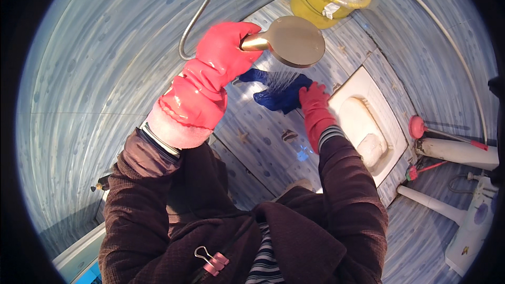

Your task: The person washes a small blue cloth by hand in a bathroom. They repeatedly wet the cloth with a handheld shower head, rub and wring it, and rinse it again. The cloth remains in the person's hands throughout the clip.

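Note:
My left hand (pixel 223 50), in a long red rubber glove, is closed round the handle of a gold shower head (pixel 296 42). Water sprays down from it onto a dark blue cloth (pixel 284 96) low over the tiled floor. My right hand (pixel 314 99), gloved in red too, grips the right end of that cloth; its fingertips are partly hidden in the folds. Part of the cloth stretches left, beneath the spray.
A white squat toilet (pixel 363 121) is set in the floor on the right, with a red plunger (pixel 417 127) beyond it. At the back stands a yellow bucket (pixel 307 5) full of white waste. A metal hose (pixel 202 10) hangs by the left wall; a white cistern (pixel 476 221) is at lower right.

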The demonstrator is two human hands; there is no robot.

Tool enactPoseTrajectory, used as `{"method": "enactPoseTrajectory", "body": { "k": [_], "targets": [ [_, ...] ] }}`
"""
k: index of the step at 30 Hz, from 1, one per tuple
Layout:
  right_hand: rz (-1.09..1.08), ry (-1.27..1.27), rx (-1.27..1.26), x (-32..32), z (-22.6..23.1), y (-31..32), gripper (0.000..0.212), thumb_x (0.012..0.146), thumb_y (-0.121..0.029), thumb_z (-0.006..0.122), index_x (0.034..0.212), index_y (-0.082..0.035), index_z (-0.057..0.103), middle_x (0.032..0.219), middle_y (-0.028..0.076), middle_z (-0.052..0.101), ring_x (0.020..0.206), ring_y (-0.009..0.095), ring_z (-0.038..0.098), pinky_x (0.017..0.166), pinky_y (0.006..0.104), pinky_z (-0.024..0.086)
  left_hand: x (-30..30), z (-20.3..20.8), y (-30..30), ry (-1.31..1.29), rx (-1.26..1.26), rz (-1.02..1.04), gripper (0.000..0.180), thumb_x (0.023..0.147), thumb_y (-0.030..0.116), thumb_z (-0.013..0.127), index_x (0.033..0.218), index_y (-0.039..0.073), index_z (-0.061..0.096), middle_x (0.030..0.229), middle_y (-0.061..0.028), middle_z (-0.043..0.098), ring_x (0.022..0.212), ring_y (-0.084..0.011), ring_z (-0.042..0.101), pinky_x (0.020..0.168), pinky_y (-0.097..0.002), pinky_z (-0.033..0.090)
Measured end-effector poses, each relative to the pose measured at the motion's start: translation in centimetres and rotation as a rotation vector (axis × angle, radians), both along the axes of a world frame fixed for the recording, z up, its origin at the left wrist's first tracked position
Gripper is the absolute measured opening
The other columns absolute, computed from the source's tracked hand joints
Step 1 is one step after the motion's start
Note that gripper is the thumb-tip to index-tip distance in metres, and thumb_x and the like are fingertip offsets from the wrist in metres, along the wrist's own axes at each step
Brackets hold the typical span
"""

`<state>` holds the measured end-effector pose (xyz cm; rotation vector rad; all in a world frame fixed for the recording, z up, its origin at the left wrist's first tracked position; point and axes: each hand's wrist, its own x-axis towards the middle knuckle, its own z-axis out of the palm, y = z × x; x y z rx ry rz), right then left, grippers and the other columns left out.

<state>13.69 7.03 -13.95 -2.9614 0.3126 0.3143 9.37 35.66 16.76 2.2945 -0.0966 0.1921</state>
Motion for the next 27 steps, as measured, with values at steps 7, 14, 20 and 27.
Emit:
{"method": "enactPoseTrajectory", "body": {
  "k": [7,14,20,27],
  "targets": [
    [0.357,0.212,0.433,1.7,3.9,0.0,0.052,0.085,-0.041,0.076,0.124,-0.005,0.069,0.120,0.021,0.071,0.118,0.039,0.065,0.102,0.0450,0.051,0.1,-0.8,0.0,-0.021,0.030,0.029,0.035,0.087,0.018,0.080,0.119,0.007,0.073,0.089,-0.0047,0.072,0.079,-0.0134,0.066,0.074,-0.0297,0.053],
    [0.509,0.206,0.268,2.6,5.5,-2.4,0.057,0.081,-0.045,0.081,0.122,-0.007,0.071,0.120,0.022,0.071,0.117,0.039,0.066,0.101,0.0456,0.051,0.5,-1.6,0.8,-0.104,0.092,0.097,0.035,0.087,0.021,0.080,0.119,0.008,0.073,0.092,-0.0059,0.074,0.083,-0.0148,0.068,0.077,-0.0308,0.054],
    [0.482,0.207,0.049,3.0,7.6,-2.8,0.055,0.081,-0.047,0.077,0.114,-0.004,0.073,0.115,0.024,0.072,0.115,0.040,0.066,0.098,0.0468,0.052,0.4,-1.5,0.8,-0.054,0.011,0.125,0.036,0.080,0.024,0.082,0.114,0.012,0.075,0.101,-0.0138,0.074,0.091,-0.0369,0.071,0.080,-0.0400,0.057],
    [0.675,0.458,0.543,2.8,10.2,-2.0,0.051,0.077,-0.047,0.079,0.113,-0.011,0.077,0.120,0.020,0.072,0.115,0.038,0.067,0.096,0.0475,0.053,0.6,-0.9,0.3,-0.028,-0.037,0.115,0.036,0.081,0.025,0.082,0.114,0.012,0.075,0.100,-0.0143,0.074,0.090,-0.0354,0.071,0.079,-0.0383,0.057]
  ]
}}
